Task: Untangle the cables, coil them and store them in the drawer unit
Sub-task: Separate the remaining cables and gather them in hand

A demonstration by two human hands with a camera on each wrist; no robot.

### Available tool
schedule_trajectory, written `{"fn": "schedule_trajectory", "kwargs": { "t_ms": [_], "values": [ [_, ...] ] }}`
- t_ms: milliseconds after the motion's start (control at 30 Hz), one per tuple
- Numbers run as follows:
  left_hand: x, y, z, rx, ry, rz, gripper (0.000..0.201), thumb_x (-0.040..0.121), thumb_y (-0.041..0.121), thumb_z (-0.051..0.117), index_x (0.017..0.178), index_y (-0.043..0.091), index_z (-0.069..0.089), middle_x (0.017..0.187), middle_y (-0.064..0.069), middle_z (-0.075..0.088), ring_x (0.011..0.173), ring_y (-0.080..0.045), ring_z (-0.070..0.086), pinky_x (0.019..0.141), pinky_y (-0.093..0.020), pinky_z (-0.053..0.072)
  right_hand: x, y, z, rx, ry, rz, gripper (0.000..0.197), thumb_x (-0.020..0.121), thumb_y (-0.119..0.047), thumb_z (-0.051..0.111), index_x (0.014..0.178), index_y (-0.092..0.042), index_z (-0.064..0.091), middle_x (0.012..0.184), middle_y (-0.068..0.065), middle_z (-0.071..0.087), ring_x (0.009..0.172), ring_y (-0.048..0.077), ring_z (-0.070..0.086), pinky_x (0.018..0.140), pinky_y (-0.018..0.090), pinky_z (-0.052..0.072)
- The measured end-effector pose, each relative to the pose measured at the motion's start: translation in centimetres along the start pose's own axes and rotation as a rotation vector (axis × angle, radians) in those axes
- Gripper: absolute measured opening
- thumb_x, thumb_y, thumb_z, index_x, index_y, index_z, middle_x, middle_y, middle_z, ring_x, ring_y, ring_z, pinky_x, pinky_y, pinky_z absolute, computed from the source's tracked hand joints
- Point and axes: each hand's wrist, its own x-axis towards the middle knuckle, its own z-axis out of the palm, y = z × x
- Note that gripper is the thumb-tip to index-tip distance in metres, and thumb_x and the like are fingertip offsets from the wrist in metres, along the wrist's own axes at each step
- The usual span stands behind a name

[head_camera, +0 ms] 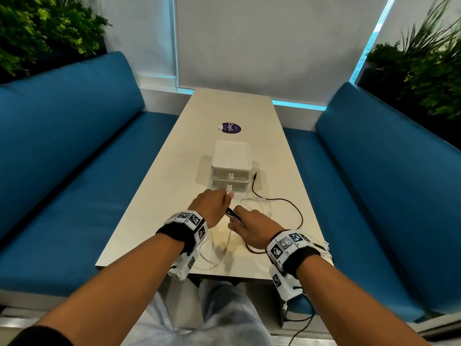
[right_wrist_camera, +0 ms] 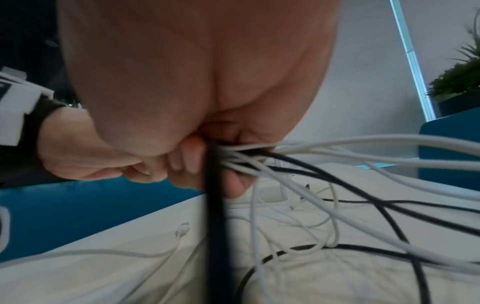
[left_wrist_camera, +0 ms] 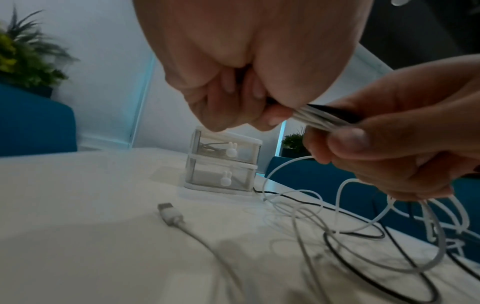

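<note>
Both hands hold one bunch of white and black cables (head_camera: 233, 214) above the near part of the table (head_camera: 174, 171). My left hand (head_camera: 215, 204) grips one end of the bunch (left_wrist_camera: 311, 115). My right hand (head_camera: 252, 227) grips the other end, from which loops fan out (right_wrist_camera: 324, 164). Loose white cable (left_wrist_camera: 298, 209) and black cable (head_camera: 287, 203) trail over the tabletop. A white USB plug (left_wrist_camera: 168, 214) lies flat to the left. The white two-drawer unit (head_camera: 230, 166) with rabbit-shaped knobs (left_wrist_camera: 226, 179) stands just beyond my hands, both drawers closed; cable shows inside the upper one (left_wrist_camera: 210, 147).
Blue padded benches (head_camera: 74, 151) flank the narrow table on both sides. A purple round sticker (head_camera: 231, 128) lies beyond the drawer unit. Plants (head_camera: 45, 31) stand behind each bench. A black cable hangs off the near right table edge (head_camera: 303, 328).
</note>
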Motion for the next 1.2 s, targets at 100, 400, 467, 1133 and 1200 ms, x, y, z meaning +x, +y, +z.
{"fn": "schedule_trajectory", "kwargs": {
  "t_ms": [100,400,467,1133,1200],
  "values": [
    [0.5,-0.6,-0.8,0.063,-0.017,0.007,0.043,0.103,0.046,0.023,0.085,0.015,0.047,0.077,-0.007,0.056,0.068,-0.03,0.054,0.062,-0.035,0.042,0.0,0.6,-0.1,-0.068,0.006,0.002,0.03,0.102,-0.043,0.037,0.105,-0.015,0.046,0.087,0.012,0.059,0.077,0.031,0.057,0.072,0.045,0.049],
    [-0.1,-4.1,-1.0,-0.135,0.064,-0.08,0.06,0.095,0.065,0.023,0.124,0.016,0.042,0.125,-0.007,0.05,0.104,-0.032,0.057,0.091,-0.042,0.045,1.0,2.6,0.0,-0.035,0.186,0.071,0.027,0.103,-0.041,0.032,0.105,-0.018,0.045,0.092,0.014,0.065,0.083,0.037,0.059,0.076,0.048,0.05],
    [-0.6,-4.4,-1.3,-0.098,0.065,-0.156,0.066,0.091,0.071,0.02,0.111,0.013,0.044,0.114,-0.007,0.05,0.095,-0.029,0.056,0.084,-0.04,0.045,1.2,2.7,-0.2,-0.026,0.22,0.068,0.027,0.103,-0.04,0.032,0.104,-0.017,0.045,0.091,0.015,0.065,0.083,0.037,0.059,0.076,0.048,0.05],
    [1.0,2.5,0.3,-0.471,0.04,-0.126,0.043,0.103,0.032,0.036,0.081,0.003,0.06,0.082,-0.013,0.064,0.076,-0.028,0.059,0.065,-0.031,0.039,2.7,0.3,-0.5,0.152,0.197,-0.145,0.035,0.098,-0.034,0.047,0.129,-0.018,0.042,0.083,0.006,0.066,0.069,0.024,0.058,0.063,0.034,0.044],
    [1.1,2.6,0.1,-0.459,0.095,-0.132,0.041,0.104,0.028,0.035,0.084,0.001,0.059,0.085,-0.015,0.064,0.079,-0.03,0.06,0.067,-0.029,0.037,2.6,0.0,-0.7,0.204,0.17,-0.16,0.043,0.094,-0.036,0.056,0.132,-0.02,0.042,0.087,0.002,0.069,0.07,0.017,0.065,0.065,0.032,0.05]
  ]
}}
